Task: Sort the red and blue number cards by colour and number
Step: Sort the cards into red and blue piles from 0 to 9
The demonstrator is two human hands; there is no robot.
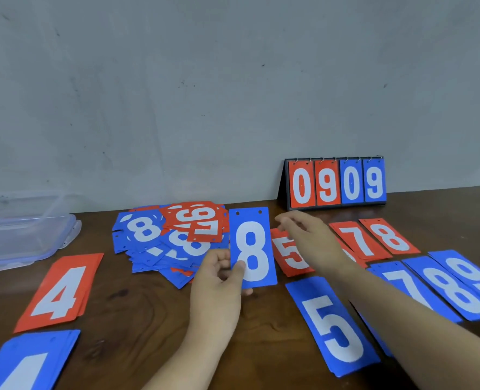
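Blue 8 card (252, 249): upright, clamped in left hand (219, 280) grip; blue 8 pile (455, 291) toward table's right edge, nearer right hand (306, 237), whose grip is unclear.

One head-worn view is provided. The scene is viewed from in front of the scoreboard (336, 182), facing the wall (177, 94) behind it and angled down onto the counter (137, 319) before it, at close range.

The blue card (253, 246) pinched in the left hand (219, 280) looks like thin, smooth plastic, not shiny. Under the grip, the table (148, 319) is dark wood with a soft shine. Far left of the grip, the box (22, 229) is clear plastic. Behind the grip, the wall (205, 94) is grey and rough. The rings (322, 159) on the stand (336, 182) look like metal.
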